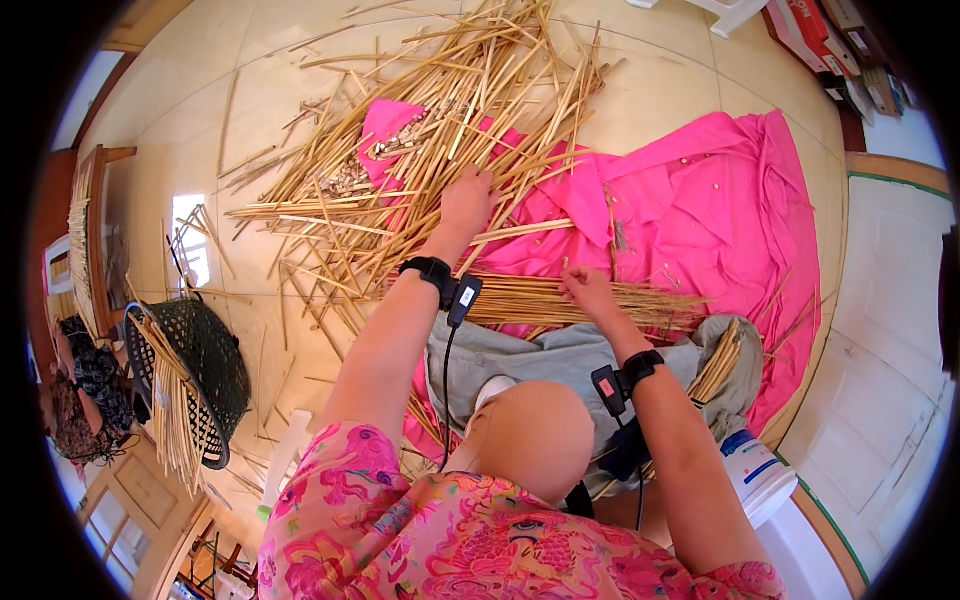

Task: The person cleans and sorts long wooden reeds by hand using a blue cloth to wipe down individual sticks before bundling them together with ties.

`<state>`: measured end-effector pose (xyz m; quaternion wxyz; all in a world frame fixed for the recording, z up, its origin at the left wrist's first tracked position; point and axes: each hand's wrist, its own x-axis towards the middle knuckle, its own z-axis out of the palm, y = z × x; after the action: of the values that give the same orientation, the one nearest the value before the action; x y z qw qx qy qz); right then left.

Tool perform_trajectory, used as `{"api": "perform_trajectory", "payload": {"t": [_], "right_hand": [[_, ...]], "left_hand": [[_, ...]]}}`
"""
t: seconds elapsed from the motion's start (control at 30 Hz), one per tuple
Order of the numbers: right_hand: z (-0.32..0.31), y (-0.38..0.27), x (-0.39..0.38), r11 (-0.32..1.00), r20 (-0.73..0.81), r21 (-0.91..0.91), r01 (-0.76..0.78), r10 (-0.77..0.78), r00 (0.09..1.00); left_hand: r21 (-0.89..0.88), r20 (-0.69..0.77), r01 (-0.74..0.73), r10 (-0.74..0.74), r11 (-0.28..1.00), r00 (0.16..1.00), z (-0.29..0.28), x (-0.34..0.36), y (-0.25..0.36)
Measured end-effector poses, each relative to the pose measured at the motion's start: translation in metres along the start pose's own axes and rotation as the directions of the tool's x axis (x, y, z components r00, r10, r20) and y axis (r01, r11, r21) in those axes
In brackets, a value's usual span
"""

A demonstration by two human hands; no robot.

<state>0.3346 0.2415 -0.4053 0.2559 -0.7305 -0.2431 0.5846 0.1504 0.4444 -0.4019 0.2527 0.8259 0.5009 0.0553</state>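
My left hand (468, 207) reaches into a loose heap of dry, straw-coloured stalks (400, 222). Its fingers are curled down around stalks there, with the fingertips hidden. To its right, my right hand (592, 292) is closed in a pinch above a row of stalks laid side by side (515, 300). A short stalk end shows at its fingertips. That row lies across a bright pink cloth (690, 200), just beyond a grey-green cloth (470, 352) over my lap. Black straps with small boxes are on both my wrists.
A dark green basket (225, 360) holding stalks lies tipped at the left. Another stalk bundle (720, 362) rests by the right end of the grey-green cloth. A white bucket (757, 475) stands near my right elbow. Boxes (810, 35) and a white stool (735, 12) are at the far right.
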Motion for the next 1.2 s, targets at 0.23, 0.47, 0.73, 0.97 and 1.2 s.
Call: {"api": "perform_trajectory", "payload": {"t": [0.23, 0.47, 0.73, 0.97, 1.2], "right_hand": [[0.007, -0.016, -0.008, 0.997, 0.071, 0.070, 0.023, -0.028, 0.997], [0.037, -0.097, -0.037, 0.907, 0.166, 0.383, 0.175, -0.254, 0.953], [-0.011, -0.139, -0.042, 0.621, -0.278, 0.701, 0.351, -0.216, 0.936], [-0.092, -0.169, -0.071, 0.538, -0.570, 0.447, 0.715, -0.445, 0.691], [-0.059, -0.117, -0.025, 0.821, -0.526, 0.048, 0.570, -0.464, 0.713]], "left_hand": [[0.079, -0.186, -0.159, 0.171, 0.984, 0.967, -0.019, -0.024, -0.007], [-0.066, 0.066, -0.334, 0.338, 0.940, 0.939, -0.027, -0.101, 0.048], [-0.238, -0.229, -0.328, 0.276, 0.914, 0.934, -0.029, -0.099, 0.046], [-0.067, -0.278, 0.170, -0.182, 0.983, 0.943, -0.022, -0.095, -0.049], [-0.151, -0.215, 0.196, -0.226, 0.969, 0.950, -0.026, -0.069, -0.048]]}}
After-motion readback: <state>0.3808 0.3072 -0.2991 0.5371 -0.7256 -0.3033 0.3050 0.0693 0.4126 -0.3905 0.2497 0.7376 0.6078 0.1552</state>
